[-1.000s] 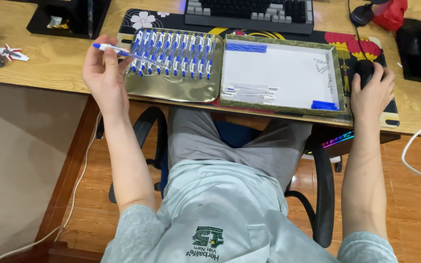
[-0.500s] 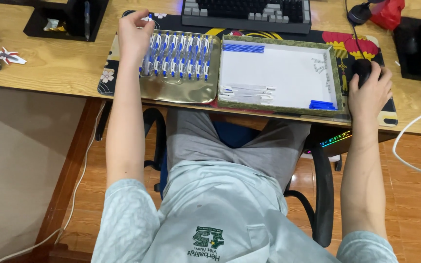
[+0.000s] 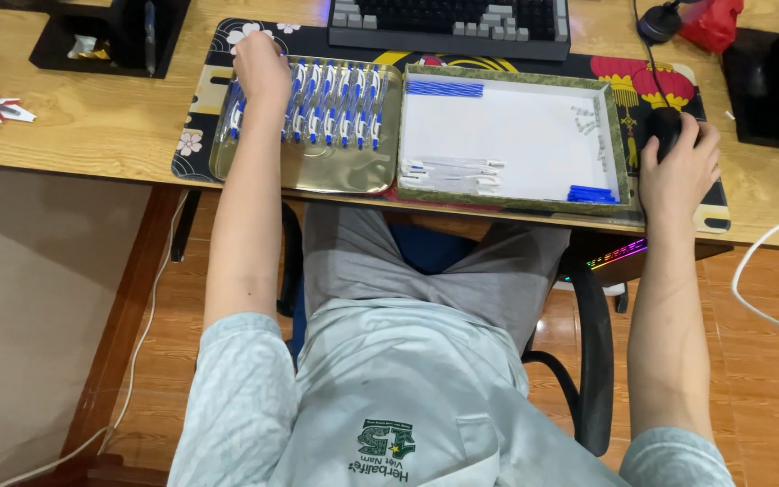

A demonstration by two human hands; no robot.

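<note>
Two hands work apart: the left hand (image 3: 261,68) rests curled over the row of blue-and-white pens (image 3: 340,104) in the gold tray (image 3: 335,171), its grip hidden. Beside it lies the white box (image 3: 511,135). The right hand (image 3: 678,171) cups the black mouse (image 3: 664,126).

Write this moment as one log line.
left hand: on blue-white pens in gold tin tray | right hand: on black mouse
</note>
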